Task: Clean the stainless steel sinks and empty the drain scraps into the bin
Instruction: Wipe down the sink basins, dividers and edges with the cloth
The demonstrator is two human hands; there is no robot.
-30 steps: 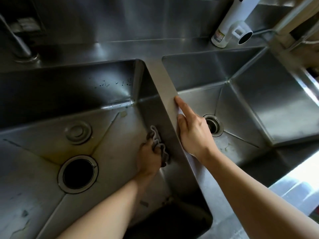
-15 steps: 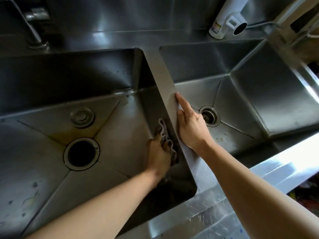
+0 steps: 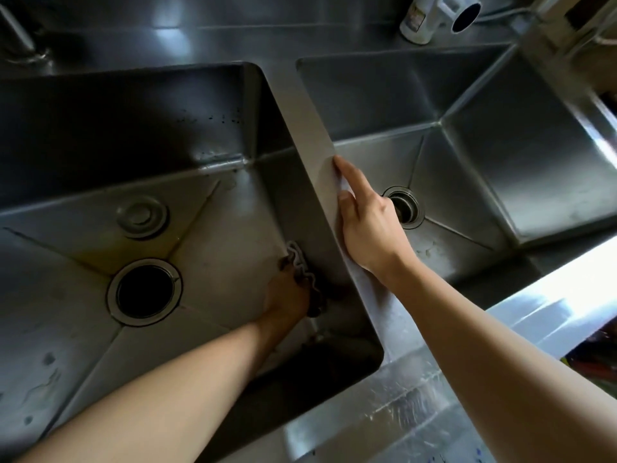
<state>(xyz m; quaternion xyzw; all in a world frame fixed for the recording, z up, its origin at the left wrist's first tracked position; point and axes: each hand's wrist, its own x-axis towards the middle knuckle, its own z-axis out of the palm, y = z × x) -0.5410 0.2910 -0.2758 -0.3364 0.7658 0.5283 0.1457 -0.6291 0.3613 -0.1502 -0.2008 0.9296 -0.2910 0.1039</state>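
Steel divider (image 3: 300,135) under flat R hand (image 3: 367,228), L hand (image 3: 287,295) fingers gripping cloth (image 3: 305,275) on sink wall (image 3: 277,202)

A white plastic bottle-shaped appliance with a label and a round dark opening (image 3: 434,15) stood on the steel ledge at the top right, its upper part cut off by the frame edge. A thin grey cable (image 3: 500,15) trailed from beside it toward the right. At the top left, the base of a grey metal tap (image 3: 20,38) rose from the ledge, blurred and mostly out of view. A pale metal frame (image 3: 574,25) crossed the top right corner, too blurred to identify. In the lower right corner, some dark, colourful clutter (image 3: 594,359) lay below the counter edge, indistinct.
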